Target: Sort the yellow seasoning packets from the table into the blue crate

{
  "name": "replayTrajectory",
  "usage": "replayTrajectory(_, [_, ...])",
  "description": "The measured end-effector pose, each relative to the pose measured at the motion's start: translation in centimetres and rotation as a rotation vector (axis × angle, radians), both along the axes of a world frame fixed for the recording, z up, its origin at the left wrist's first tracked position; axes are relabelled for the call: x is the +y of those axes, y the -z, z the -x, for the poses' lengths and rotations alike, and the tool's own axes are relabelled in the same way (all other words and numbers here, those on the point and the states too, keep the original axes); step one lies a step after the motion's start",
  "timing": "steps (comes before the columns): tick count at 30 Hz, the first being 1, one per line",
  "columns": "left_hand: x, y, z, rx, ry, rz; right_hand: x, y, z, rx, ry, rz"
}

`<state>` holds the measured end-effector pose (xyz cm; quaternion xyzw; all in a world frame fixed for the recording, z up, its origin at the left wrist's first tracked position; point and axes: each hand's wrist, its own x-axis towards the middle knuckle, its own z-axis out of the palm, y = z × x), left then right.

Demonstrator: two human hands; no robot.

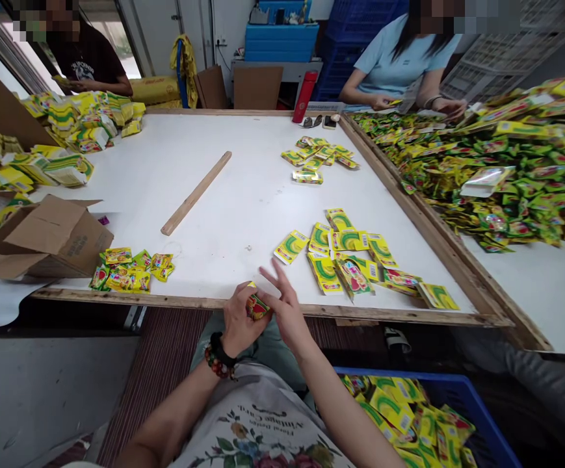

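While your left grip (pixel 241 320) pinches the foil sachet (pixel 257 307), its long axis slants toward your right grip (pixel 288 309), which is spread open, fingers just beside it.

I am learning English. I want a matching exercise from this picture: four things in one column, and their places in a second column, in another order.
Things:
1. Yellow-and-red sachet
2. Long pale wooden stick
3. Tall red bottle
4. Blue plastic crate

Places:
A. Below the table, holding yellow sachets
B. In the person's left hand
C. Upright at the table's far edge
D. Lying diagonally on the white table

Pairs: 1-B, 2-D, 3-C, 4-A
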<state>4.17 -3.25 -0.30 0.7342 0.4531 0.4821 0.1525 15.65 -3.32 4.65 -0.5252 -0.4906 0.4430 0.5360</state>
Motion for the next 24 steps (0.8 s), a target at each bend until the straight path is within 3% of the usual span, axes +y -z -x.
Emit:
replayTrajectory(2, [0.1,0.3,-0.2,0.001,0.002,-0.019,0.1,0.6,0.3,0.094,-0.116,0.089])
replayTrajectory(4, [0.0,0.5,-0.4,-0.01,-0.018,0.015,-0.2,0.7,0.4,0.045,-0.157,0.041])
replayTrajectory(7, [0.0,0.4,-0.5,-0.004,-0.01,0.103,-0.8,0.4,0.3,-0.113,-0.105,-0.052])
replayTrajectory(11, [0.3,-0.2,-0.6,0.015,0.012,0.185,-0.3,0.3,0.1,-0.171,-0.014,0.004])
replayTrajectory(16, [0.5,-0.4,-0.7,0.011,-0.007,0.197,0.7,-0.2,-0.7,-0.18,-0.106,0.013])
replayTrajectory(21, [0.3,0.7,-0.4,-0.041,-0.03,0.18,0.1,-0.7,-0.7,-0.636,-0.295,-0.184])
replayTrajectory(24, [0.3,0.6,-0.3,-0.027,-0.015,0.161,-0.3,-0.2,-0.2,-0.737,-0.28,-0.285])
